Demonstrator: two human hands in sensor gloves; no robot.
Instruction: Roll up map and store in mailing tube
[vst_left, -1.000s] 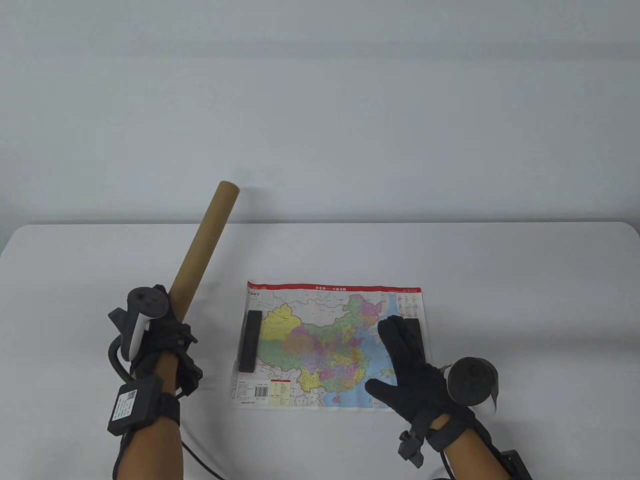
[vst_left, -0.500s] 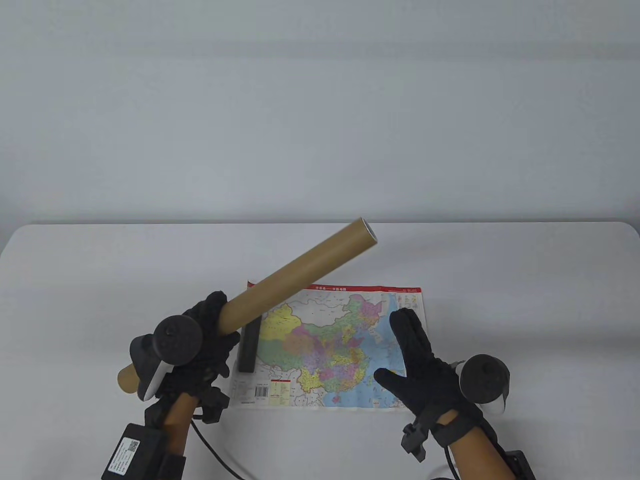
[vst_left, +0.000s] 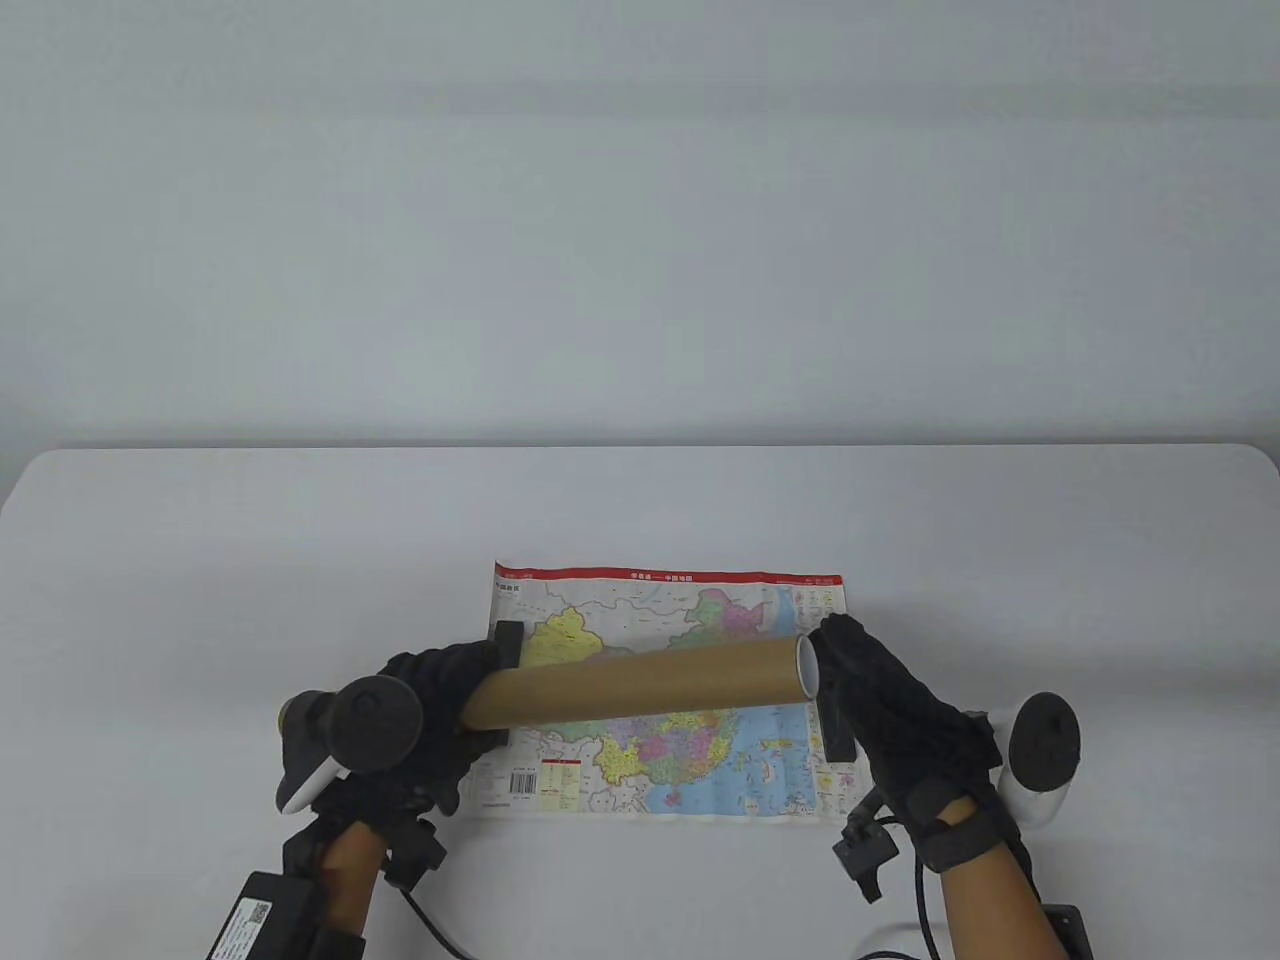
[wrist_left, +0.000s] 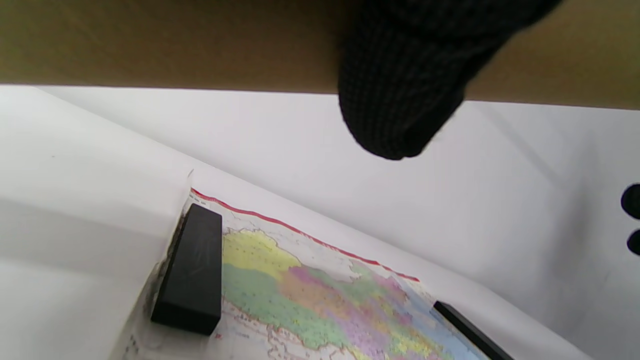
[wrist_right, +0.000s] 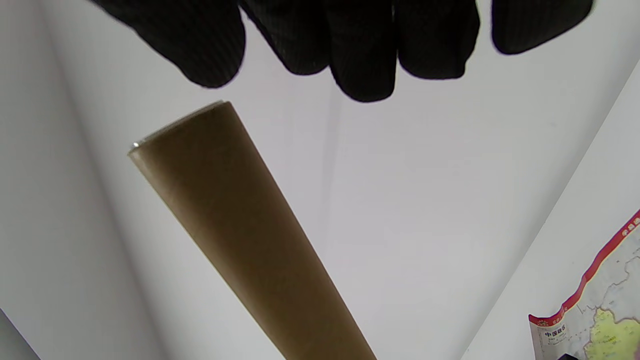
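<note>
A brown cardboard mailing tube (vst_left: 640, 685) lies level in the air across the flat coloured map (vst_left: 690, 605). My left hand (vst_left: 440, 685) grips the tube's left end; in the left wrist view a gloved finger (wrist_left: 400, 100) wraps around the tube (wrist_left: 175, 45). My right hand (vst_left: 850, 665) is open at the tube's white-capped right end (vst_left: 808, 675). In the right wrist view its fingertips (wrist_right: 365, 75) hang just above the tube end (wrist_right: 190, 135), apart from it. The map (wrist_left: 310, 300) stays unrolled.
Two black bar weights rest on the map, one at the left edge (vst_left: 509, 638) and one at the right edge (vst_left: 838, 740), both partly hidden by the tube and hands. The white table (vst_left: 300, 540) meets a pale wall behind.
My left hand has swung the tube from pointing up and away down to level over the map. My right hand has lifted off the map and moved to the tube's right end.
</note>
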